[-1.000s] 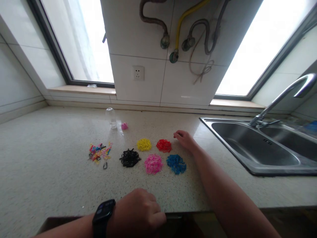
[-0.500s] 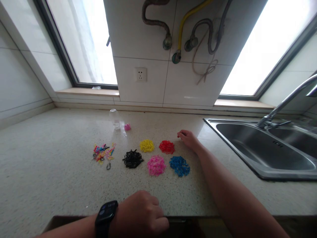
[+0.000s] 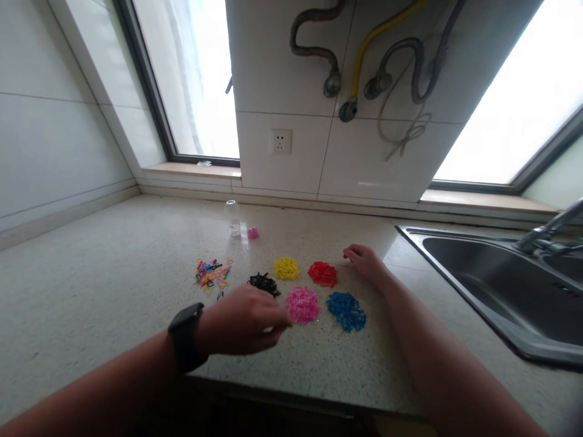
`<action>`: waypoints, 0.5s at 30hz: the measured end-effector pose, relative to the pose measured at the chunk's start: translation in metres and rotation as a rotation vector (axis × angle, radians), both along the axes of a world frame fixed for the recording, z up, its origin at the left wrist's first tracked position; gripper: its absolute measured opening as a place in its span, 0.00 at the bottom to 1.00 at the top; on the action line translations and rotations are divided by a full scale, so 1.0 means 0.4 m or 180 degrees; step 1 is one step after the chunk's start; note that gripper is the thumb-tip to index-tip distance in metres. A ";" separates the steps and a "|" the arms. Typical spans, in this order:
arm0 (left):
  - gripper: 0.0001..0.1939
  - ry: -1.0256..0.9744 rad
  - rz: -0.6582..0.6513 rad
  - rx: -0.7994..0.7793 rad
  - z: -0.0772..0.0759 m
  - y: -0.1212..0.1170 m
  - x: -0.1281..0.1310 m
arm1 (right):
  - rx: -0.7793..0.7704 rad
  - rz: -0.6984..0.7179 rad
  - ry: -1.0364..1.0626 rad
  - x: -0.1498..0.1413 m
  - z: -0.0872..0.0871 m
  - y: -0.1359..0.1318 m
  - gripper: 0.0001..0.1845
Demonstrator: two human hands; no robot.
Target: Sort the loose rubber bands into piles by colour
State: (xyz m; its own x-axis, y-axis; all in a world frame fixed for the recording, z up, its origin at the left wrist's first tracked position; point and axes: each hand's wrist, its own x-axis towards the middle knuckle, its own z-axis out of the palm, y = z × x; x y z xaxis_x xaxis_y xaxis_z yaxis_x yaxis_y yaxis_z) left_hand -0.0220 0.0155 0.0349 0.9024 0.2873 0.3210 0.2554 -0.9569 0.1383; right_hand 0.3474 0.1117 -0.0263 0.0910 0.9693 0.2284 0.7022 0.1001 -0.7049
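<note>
My left hand (image 3: 243, 320), with a black watch (image 3: 186, 331) on its wrist, is over the counter by the pink pile of small rubber bands (image 3: 303, 304). Its thumb and fingers are closed in a pinch; anything between them is too small to make out. It partly covers the black rubber bands (image 3: 264, 283). Beside the red rubber bands (image 3: 323, 274) rests my right hand (image 3: 364, 261), fingers curled, their contents hidden. Blue rubber bands (image 3: 347, 311) lie nearer me, yellow rubber bands (image 3: 286, 267) farther back. A mixed-colour heap of rubber bands (image 3: 212, 274) is at the left.
On the speckled counter (image 3: 113, 291), a clear bottle (image 3: 232, 220) and a pink cap (image 3: 252, 232) stand behind the piles. To the right is a steel sink (image 3: 478, 285) with a faucet (image 3: 546, 227). The tiled wall behind has a socket (image 3: 281, 141) and hoses (image 3: 362, 54).
My left hand has risen from the counter's front edge, moving forward and left toward the pink and black piles. The view has shifted left; my right hand stays beside the red pile.
</note>
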 end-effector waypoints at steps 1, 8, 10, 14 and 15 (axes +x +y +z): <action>0.11 0.0002 0.0209 -0.0108 0.012 0.029 -0.021 | 0.0003 -0.0015 -0.0002 -0.001 0.001 0.000 0.22; 0.14 0.0220 0.1488 -0.0192 0.026 0.187 -0.169 | -0.0062 -0.0045 0.0082 -0.001 0.012 0.001 0.21; 0.15 0.0316 0.1632 -0.0214 0.016 0.214 -0.198 | -0.0043 -0.0067 0.0099 0.002 0.011 0.004 0.21; 0.14 0.0550 0.1689 -0.0275 -0.005 0.250 -0.238 | -0.0080 -0.0021 0.0108 0.008 0.008 0.009 0.21; 0.14 0.0602 0.1686 -0.0292 -0.009 0.256 -0.246 | -0.0103 -0.0014 0.0110 0.008 0.008 0.010 0.21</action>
State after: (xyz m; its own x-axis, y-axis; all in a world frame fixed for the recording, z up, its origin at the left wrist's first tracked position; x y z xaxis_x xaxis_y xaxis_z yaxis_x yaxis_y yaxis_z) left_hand -0.1203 0.1178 0.0311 0.6668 0.7354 0.1202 0.7256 -0.6775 0.1201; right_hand 0.3506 0.1156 -0.0232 0.1026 0.9757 0.1935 0.6778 0.0739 -0.7316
